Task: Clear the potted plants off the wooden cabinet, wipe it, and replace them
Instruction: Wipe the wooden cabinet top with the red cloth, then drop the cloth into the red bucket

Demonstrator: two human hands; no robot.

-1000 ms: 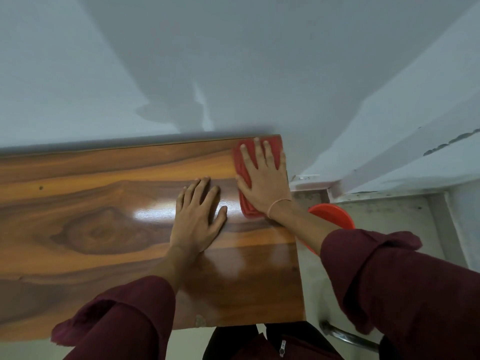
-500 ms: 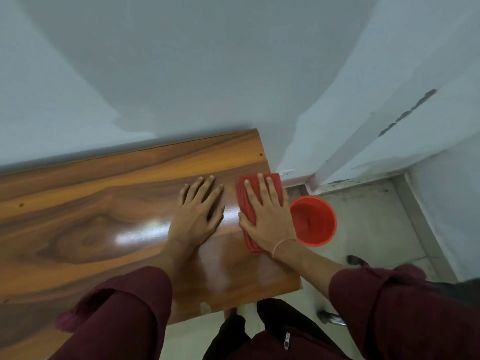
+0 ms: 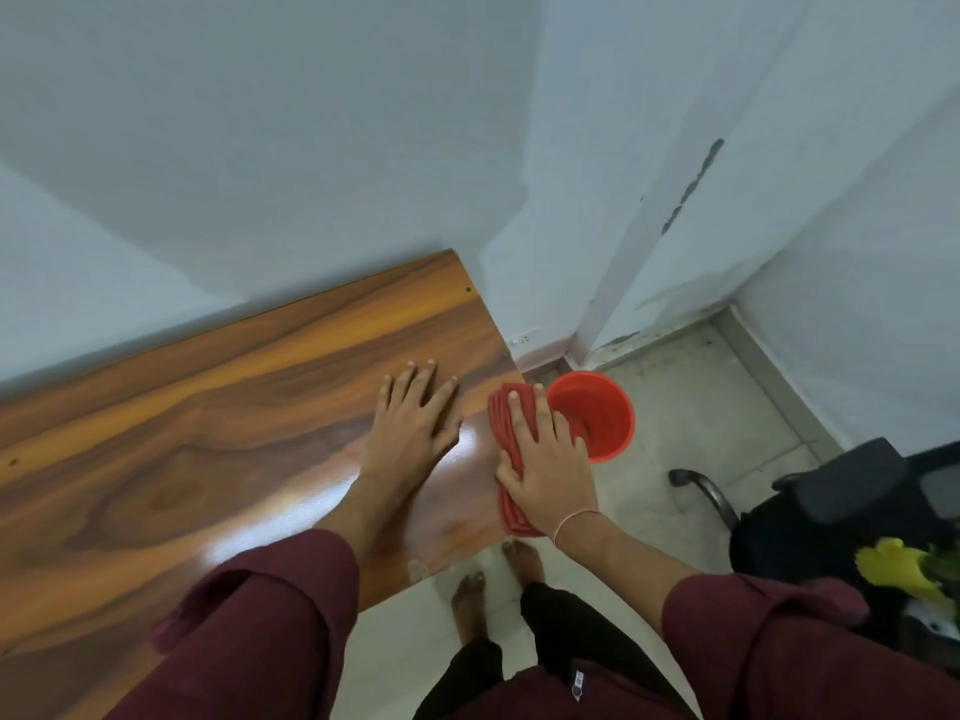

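A folded red cloth (image 3: 501, 423) is pressed onto the wooden cabinet (image 3: 208, 433) at its right edge by the right grip (image 3: 550, 470) — spread flat, nothing clasped; the left grip (image 3: 410, 433) is laid flat beside it. The cloth is judged soft and light — best pressed from above.

The cloth (image 3: 506, 444) lies at the right end of the cabinet (image 3: 208, 433), under the right hand (image 3: 545, 470). The left hand (image 3: 410, 433) rests on the cabinet just left of it. A bucket (image 3: 618, 433) stands right of the cabinet.
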